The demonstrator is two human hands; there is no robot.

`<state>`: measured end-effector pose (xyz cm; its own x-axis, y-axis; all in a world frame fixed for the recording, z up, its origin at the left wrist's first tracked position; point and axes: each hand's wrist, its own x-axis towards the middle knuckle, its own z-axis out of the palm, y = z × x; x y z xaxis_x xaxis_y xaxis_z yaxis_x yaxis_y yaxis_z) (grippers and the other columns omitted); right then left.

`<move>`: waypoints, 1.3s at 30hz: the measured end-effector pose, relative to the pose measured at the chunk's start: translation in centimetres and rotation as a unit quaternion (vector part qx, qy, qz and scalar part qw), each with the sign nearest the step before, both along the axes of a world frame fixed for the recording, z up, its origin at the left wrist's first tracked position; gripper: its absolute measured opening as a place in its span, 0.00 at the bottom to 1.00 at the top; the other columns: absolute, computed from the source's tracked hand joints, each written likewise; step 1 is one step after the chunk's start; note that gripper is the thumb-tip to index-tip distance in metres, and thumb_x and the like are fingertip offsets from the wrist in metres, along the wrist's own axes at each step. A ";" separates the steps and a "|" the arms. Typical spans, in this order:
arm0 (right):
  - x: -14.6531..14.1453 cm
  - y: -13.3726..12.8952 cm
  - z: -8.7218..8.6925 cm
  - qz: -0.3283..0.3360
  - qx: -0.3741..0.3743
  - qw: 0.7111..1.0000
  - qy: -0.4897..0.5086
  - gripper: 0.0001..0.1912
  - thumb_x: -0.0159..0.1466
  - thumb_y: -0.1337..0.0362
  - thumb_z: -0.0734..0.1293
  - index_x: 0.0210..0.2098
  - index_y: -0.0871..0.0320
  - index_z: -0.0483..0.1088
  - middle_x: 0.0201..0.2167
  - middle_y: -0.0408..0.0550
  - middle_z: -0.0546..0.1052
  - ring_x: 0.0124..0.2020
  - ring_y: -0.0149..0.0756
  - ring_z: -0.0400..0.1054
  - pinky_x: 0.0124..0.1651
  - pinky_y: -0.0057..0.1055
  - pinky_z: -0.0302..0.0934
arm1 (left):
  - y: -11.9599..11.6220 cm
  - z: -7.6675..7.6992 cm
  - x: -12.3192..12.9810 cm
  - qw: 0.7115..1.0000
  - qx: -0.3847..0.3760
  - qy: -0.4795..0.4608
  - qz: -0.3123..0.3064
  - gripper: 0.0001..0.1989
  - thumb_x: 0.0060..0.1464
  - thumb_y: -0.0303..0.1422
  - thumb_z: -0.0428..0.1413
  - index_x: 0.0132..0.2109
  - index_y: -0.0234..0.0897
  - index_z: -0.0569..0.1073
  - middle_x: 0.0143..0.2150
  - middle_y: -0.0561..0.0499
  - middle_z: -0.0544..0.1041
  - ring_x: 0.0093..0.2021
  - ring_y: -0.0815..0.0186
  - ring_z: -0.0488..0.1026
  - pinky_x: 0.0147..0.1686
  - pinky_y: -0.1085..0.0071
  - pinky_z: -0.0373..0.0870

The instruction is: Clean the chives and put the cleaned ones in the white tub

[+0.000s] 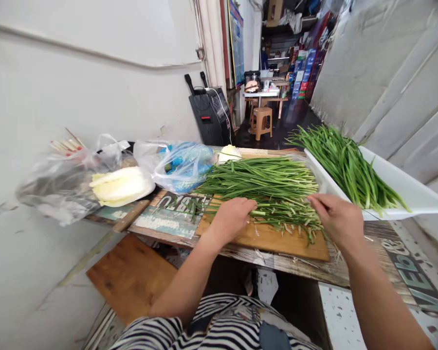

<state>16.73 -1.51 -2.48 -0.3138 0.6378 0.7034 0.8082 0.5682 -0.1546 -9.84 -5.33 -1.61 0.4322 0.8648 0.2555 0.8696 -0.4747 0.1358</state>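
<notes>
A thick pile of green chives (263,177) lies across a wooden cutting board (277,240). My left hand (235,218) is closed on a few chive stalks at the near left side of the pile, their pale ends poking out past the fingers. At the pile's right end, beside the cut-looking pale stems, my right hand (337,218) has its thumb and fingers pinched together; what is between them is too small to make out. More chives (345,163) rest in a white tray (405,182) at the right.
Half a napa cabbage (122,185), plastic bags (188,165) and a wooden-handled tool (131,216) occupy the table's left side. A pale vegetable piece (229,153) sits behind the pile. A black speaker (211,114) stands by the wall, a stool (262,122) farther back.
</notes>
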 end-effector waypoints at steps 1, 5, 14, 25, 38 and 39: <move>0.1 1.2 0.4 -0.023 -0.014 0.999 -0.018 0.13 0.67 0.62 0.62 0.37 0.57 0.78 0.34 0.50 0.81 0.34 0.39 0.73 0.36 0.32 0.63 | 0.1 0.1 -0.2 1.000 0.006 -0.012 0.004 0.13 0.60 0.23 0.49 0.48 0.35 0.73 0.40 0.47 0.78 0.43 0.62 0.74 0.44 0.67 0.71; -0.9 6.0 1.0 -0.056 -0.082 0.984 -0.147 0.10 0.63 0.68 0.63 0.36 0.59 0.78 0.38 0.55 0.80 0.41 0.45 0.71 0.43 0.37 0.61 | 0.0 0.4 -0.2 0.998 0.040 -0.042 -0.008 0.14 0.59 0.25 0.51 0.51 0.36 0.72 0.39 0.47 0.78 0.42 0.62 0.73 0.44 0.66 0.71; -2.0 1.3 0.8 0.037 0.020 0.997 -0.071 0.09 0.66 0.66 0.61 0.38 0.57 0.74 0.36 0.52 0.79 0.37 0.41 0.72 0.42 0.37 0.65 | -0.5 0.4 0.9 0.980 0.174 -0.093 -0.021 0.16 0.63 0.26 0.46 0.54 0.34 0.72 0.45 0.43 0.77 0.47 0.62 0.73 0.47 0.63 0.70; -3.9 -3.9 -2.4 0.125 -0.034 0.986 0.109 0.08 0.65 0.67 0.63 0.40 0.54 0.73 0.37 0.50 0.79 0.39 0.39 0.74 0.43 0.36 0.69 | 0.5 -0.9 3.6 0.991 0.081 -0.023 -0.104 0.13 0.64 0.29 0.46 0.47 0.35 0.74 0.41 0.46 0.77 0.43 0.63 0.70 0.48 0.64 0.65; -6.2 -2.6 -2.8 0.141 -0.195 0.833 0.499 0.10 0.66 0.57 0.62 0.34 0.56 0.69 0.34 0.49 0.75 0.36 0.36 0.70 0.41 0.36 0.66 | -0.7 -0.1 4.0 0.989 0.007 -0.126 -0.075 0.14 0.57 0.20 0.47 0.44 0.34 0.73 0.38 0.47 0.76 0.42 0.63 0.72 0.44 0.68 0.70; -6.0 -2.2 -2.7 0.136 -0.189 0.816 0.529 0.11 0.66 0.56 0.62 0.34 0.56 0.69 0.32 0.48 0.74 0.33 0.35 0.70 0.39 0.35 0.66 | -0.8 -0.1 3.8 0.988 0.002 -0.139 -0.072 0.14 0.56 0.19 0.47 0.44 0.35 0.73 0.39 0.47 0.76 0.42 0.64 0.72 0.45 0.68 0.71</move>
